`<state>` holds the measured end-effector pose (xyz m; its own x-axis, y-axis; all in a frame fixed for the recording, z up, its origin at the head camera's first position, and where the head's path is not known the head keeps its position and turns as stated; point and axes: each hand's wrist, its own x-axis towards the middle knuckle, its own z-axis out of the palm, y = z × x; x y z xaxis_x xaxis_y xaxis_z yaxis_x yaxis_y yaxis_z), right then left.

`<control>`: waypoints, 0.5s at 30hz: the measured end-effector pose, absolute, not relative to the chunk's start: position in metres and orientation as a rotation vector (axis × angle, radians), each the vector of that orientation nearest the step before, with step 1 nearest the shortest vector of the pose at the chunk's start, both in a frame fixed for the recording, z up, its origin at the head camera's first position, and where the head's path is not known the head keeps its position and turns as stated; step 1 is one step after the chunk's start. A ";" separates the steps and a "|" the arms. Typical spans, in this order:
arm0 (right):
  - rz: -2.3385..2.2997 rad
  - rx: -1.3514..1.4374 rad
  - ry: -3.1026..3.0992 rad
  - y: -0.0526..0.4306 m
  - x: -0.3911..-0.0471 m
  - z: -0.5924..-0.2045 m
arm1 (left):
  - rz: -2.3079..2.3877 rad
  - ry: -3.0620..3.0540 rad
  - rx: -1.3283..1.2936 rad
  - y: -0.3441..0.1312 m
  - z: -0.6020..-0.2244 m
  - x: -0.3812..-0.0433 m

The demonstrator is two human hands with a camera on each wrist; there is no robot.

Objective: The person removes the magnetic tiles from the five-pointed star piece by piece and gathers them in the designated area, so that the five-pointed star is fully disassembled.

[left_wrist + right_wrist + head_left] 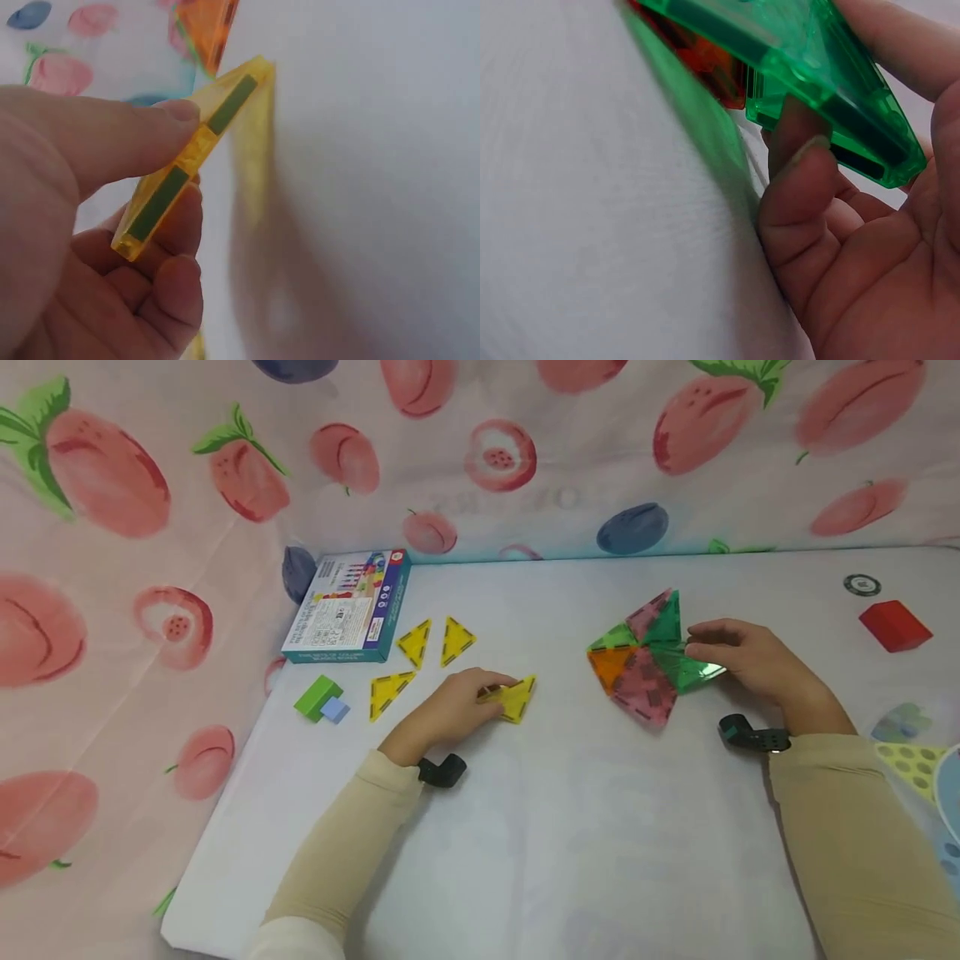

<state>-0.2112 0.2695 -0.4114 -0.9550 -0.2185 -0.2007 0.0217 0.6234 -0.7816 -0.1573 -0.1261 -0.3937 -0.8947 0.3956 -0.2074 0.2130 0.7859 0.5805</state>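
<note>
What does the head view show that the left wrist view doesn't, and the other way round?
Only the head view shows the box, the green block, the light blue block, the red block, the round chip and the right grip holding a green tile.

Only the left wrist view shows the palm side of the left grip, its lower fingers curled; the head view shows its back.

Both show that grip pinching a yellow tile, plus an orange tile, the fruit-print cloth and the white table.
</note>
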 end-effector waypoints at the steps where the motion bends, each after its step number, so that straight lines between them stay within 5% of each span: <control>1: -1.243 -0.157 2.577 0.270 -0.211 -0.411 | 0.794 2.673 0.441 -0.134 -0.393 -0.155; 8: -1.232 -0.183 2.586 0.270 -0.212 -0.412 | 0.631 2.788 0.248 -0.189 -0.388 -0.131; 15: -1.230 -0.183 2.580 0.269 -0.212 -0.412 | 0.605 2.878 0.433 -0.204 -0.388 -0.126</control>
<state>-0.2117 0.2686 -0.4117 -0.9538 -0.2306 -0.1928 0.0046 0.6301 -0.7765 -0.1257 -0.2041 -0.3882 -0.9436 0.3142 -0.1045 0.2455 0.8757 0.4158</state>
